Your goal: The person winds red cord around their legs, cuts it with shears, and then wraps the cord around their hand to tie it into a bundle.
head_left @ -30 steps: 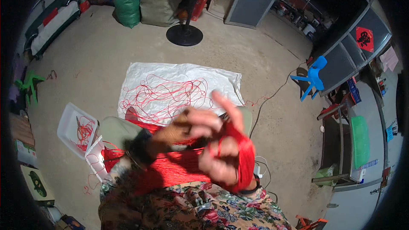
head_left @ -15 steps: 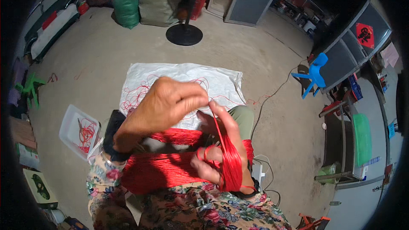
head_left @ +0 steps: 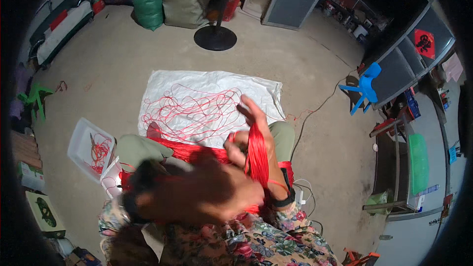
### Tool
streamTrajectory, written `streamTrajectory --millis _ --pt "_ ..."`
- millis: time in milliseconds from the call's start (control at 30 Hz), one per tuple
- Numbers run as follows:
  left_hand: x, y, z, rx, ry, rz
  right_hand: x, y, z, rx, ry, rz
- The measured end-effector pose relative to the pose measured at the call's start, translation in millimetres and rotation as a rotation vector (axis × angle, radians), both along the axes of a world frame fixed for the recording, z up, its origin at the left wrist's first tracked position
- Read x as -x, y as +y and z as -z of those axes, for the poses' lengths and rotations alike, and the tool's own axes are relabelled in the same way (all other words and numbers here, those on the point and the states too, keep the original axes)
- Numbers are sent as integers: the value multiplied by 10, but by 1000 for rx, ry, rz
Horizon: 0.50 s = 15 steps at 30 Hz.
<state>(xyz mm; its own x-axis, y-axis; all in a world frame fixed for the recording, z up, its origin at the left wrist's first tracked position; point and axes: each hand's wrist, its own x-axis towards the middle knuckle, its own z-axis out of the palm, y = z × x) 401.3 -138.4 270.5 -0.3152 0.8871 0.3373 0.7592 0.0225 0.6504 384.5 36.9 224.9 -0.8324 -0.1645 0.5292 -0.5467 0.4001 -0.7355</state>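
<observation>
My right hand [head_left: 255, 140] is raised over my lap with a thick hank of red cord [head_left: 257, 156] wound around its palm, fingers spread. My left hand [head_left: 207, 194] is blurred with motion, low in front of my body, just left of the right wrist; whether it grips a strand cannot be made out. A wide bundle of red cord [head_left: 189, 151] lies across my knees. Loose red cord [head_left: 197, 111] is tangled on a white sack sheet [head_left: 167, 81] spread on the floor ahead.
A clear plastic tub [head_left: 81, 143] with a little red cord stands at my left. A fan base [head_left: 215, 37] and green and grey sacks [head_left: 148, 0] are farther off. A blue plastic chair [head_left: 364, 87] and shelving stand at the right. A cable runs along the concrete floor.
My left hand, which was raised above the right hand pinching a strand, has swept down and toward my body. The right hand keeps its wound hank and has lifted its fingers slightly.
</observation>
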Motion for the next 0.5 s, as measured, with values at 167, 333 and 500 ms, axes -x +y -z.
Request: streamTrajectory --millis 167,333,500 --pt "714 -111 -268 -258 172 -331 -605 -125 -223 226 -38 -186" --pt "931 174 341 -387 -438 -324 -682 -111 -434 371 -59 -383" --pt "405 489 923 -302 82 -192 -275 -63 -181 548 9 -282"
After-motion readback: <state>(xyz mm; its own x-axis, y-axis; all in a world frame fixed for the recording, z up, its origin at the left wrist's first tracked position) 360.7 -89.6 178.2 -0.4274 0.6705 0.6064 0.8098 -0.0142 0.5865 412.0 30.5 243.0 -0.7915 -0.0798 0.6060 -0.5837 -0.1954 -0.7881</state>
